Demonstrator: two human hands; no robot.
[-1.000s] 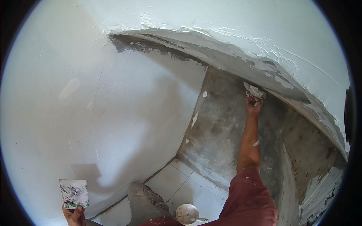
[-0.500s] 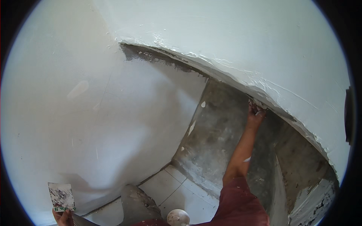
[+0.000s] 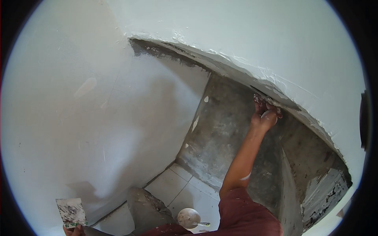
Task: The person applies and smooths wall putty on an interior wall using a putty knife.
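Note:
My right hand [image 3: 266, 115], smeared with white putty, reaches up to the rough lower edge of the white wall [image 3: 252, 80]. Its fingers are closed at that edge, and a thin dark strip shows just above them. What they grip is mostly hidden. At the lower left, my left hand [image 3: 74, 230] pinches the bottom of a square flat putty scraper [image 3: 71, 212], pale with dark smears and a green lower edge. The scraper stands upright in front of the smooth side wall.
A round tub [image 3: 188, 218] of pale putty sits on white floor tiles [image 3: 165, 183], a tool handle [image 3: 202, 224] across its rim. My bent knee [image 3: 146, 208] is beside it. Bare grey cement [image 3: 224, 122] lies beneath the edge, with a grey-smeared panel [image 3: 325, 194] at the right.
The view has shifted slightly. My right hand has turned and moved a little along the edge, showing more white putty on it. The tool handle on the tub has come into sight.

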